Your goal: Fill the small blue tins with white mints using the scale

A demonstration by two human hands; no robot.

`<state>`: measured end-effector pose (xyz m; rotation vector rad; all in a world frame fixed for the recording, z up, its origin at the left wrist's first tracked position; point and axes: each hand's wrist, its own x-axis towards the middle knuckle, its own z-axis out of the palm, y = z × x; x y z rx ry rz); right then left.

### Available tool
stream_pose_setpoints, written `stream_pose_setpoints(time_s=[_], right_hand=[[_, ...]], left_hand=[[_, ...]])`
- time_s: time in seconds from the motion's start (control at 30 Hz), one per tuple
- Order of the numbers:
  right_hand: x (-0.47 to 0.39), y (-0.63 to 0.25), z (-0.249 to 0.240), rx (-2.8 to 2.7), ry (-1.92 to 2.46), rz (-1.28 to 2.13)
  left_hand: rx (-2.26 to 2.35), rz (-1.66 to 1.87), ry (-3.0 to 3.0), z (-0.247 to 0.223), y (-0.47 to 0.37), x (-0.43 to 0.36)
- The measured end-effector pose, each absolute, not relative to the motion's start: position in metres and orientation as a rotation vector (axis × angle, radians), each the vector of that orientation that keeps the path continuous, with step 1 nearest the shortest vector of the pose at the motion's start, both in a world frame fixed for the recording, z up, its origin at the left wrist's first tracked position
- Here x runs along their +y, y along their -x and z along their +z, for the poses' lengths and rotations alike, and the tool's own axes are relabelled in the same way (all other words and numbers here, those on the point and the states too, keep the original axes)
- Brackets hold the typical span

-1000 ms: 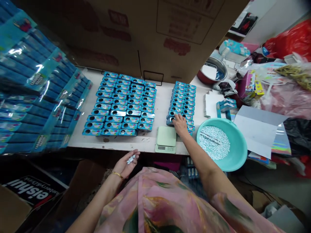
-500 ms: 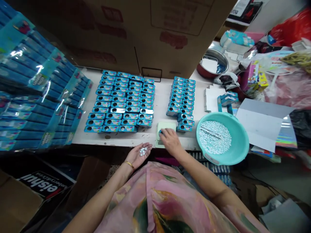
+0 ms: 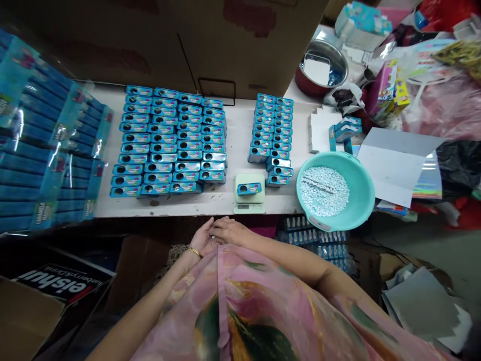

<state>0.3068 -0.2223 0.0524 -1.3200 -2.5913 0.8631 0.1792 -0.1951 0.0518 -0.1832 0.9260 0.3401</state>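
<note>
My left hand (image 3: 203,238) is cupped, palm up, just off the table's front edge. A small white candy (image 3: 213,237) shows in its palm; my right hand covers the rest. My right hand (image 3: 231,232) reaches across with its fingers bent into the left palm, tips hidden. Both hands touch. Beyond them, a pale green scale (image 3: 249,206) stands at the table edge with one small blue box (image 3: 249,189) lying on it. To the right, a turquoise basin (image 3: 363,185) contains many white candies (image 3: 330,200) and a thin metal strip (image 3: 317,184).
Blue boxes stand in rows at left (image 3: 158,178) and in a smaller block (image 3: 262,136) right of centre. Wrapped blue packs (image 3: 48,170) are stacked far left. A large carton (image 3: 158,45) closes off the back. A red pot (image 3: 311,85) and white paper (image 3: 398,170) lie right.
My right hand has left the scale and moved down to my left palm, uncovering the blue box there. The view has shifted, so the table appears higher and further left.
</note>
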Motion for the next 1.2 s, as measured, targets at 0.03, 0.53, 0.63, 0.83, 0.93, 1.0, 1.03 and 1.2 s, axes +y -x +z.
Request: stream_pose_setpoints(time_s=[0.03, 0.53, 0.63, 0.83, 0.93, 1.0, 1.03, 1.2], right_hand=[[-0.22, -0.307, 0.053, -2.571, 1.317, 0.903], [-0.229, -0.306, 0.069, -2.574, 1.31, 0.745], [-0.222, -0.33, 0.074, -2.46, 1.334, 0.635], [-0.18, -0.404, 0.077, -2.273, 2.032, 0.396], [-0.166, -0.402, 0.075, -2.408, 1.996, 0.454], [-0.159, -0.382, 0.071, -2.436, 1.936, 0.42], [-0.156, -0.368, 0.068, -2.444, 1.908, 0.4], [-0.132, -0.307, 0.045, -2.454, 1.853, 0.345]], left_hand=[[0.928, 0.346, 0.184, 0.052, -0.179, -0.196], [1.016, 0.324, 0.219, 0.055, -0.186, -0.199], [1.052, 0.34, 0.214, 0.055, -0.187, -0.197], [1.111, 0.429, 0.21, 0.053, -0.18, -0.191], [1.106, 0.498, 0.237, 0.051, -0.169, -0.188], [1.12, 0.539, 0.246, 0.05, -0.162, -0.186], [1.129, 0.554, 0.248, 0.05, -0.159, -0.185], [1.151, 0.602, 0.238, 0.05, -0.151, -0.178]])
